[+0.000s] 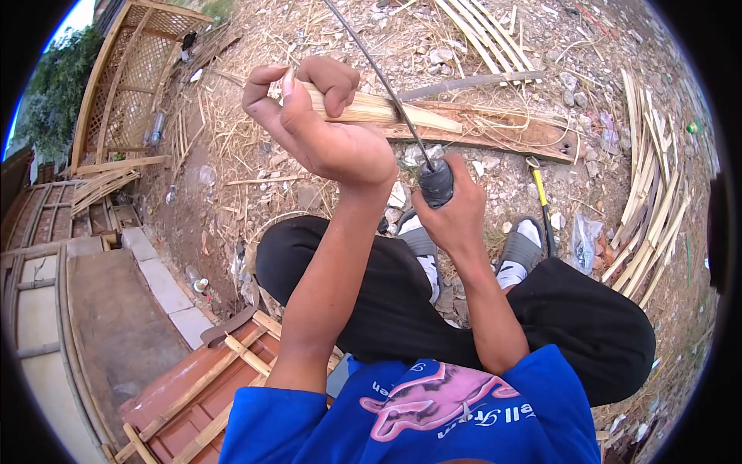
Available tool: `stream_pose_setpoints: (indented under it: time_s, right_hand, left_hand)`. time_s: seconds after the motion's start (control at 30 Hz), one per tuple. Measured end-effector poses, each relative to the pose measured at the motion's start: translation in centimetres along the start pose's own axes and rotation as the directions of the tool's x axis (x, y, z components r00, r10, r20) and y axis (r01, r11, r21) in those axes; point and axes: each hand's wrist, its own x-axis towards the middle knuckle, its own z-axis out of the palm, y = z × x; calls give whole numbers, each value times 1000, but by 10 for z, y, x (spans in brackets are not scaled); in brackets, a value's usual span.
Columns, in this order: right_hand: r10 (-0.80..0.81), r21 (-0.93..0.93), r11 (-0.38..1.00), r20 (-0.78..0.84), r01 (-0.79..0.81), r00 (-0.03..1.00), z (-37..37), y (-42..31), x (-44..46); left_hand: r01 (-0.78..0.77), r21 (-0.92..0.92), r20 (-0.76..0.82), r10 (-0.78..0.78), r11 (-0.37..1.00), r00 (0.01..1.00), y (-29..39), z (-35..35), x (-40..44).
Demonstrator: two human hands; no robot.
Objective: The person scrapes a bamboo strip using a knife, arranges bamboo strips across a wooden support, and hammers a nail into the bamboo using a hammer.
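My left hand (317, 124) is closed on a pale split-wood strip (363, 110), perhaps bamboo, which points to the right. My right hand (454, 205) is wrapped around the black-taped handle (436, 184) of a long, thin blade (373, 66). Seen nearly edge-on, the blade runs up and left past the top of the view. It crosses the strip just right of my left fingers; whether it cuts in or only touches, I cannot tell. Under the strip, a worn wooden board (533, 139) lies on the ground with fibrous shavings on it.
A yellow-and-black handled tool (542, 201) lies beside my sandalled foot (522, 246). Long split strips (649, 185) are piled at right, with more strips (487, 39) at the top. A lattice panel (127, 85) stands upper left. A wooden frame (193, 402) is lower left.
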Motion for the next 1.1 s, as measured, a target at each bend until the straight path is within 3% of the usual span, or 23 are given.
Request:
stream_pose_setpoints:
  time_s: [0.07,0.17,0.37,0.63,0.73,0.93,1.03,1.1]
  right_hand:
    - [8,10,1000,-1,-8,1000,-4,-6,-1]
    - [-121,66,990,-51,125,991,-5,-20,4]
    - [-29,-54,998,4,29,1000,8,34,1]
    - [55,38,998,23,-56,998,2,20,0]
    - [75,-78,994,60,-71,995,-10,1,0]
    - [-65,74,995,-54,69,996,-10,-19,7]
    - [45,-15,999,6,-45,999,3,46,2]
    - [64,-41,997,7,-64,998,5,42,0]
  left_hand:
    - [19,-19,16,-19,1000,1000,1,2,-6]
    - [21,-31,96,-18,999,995,4,1,-12]
    - [12,-26,15,-12,1000,1000,2,-2,-6]
    - [35,-51,12,-34,998,999,5,1,-7]
    - [36,-71,-10,-37,997,999,1,2,-4]
    - [-20,22,125,17,1000,992,6,12,-18]
    - [-43,32,108,40,999,993,4,7,-11]
    - [-39,28,99,36,999,994,3,-2,-8]
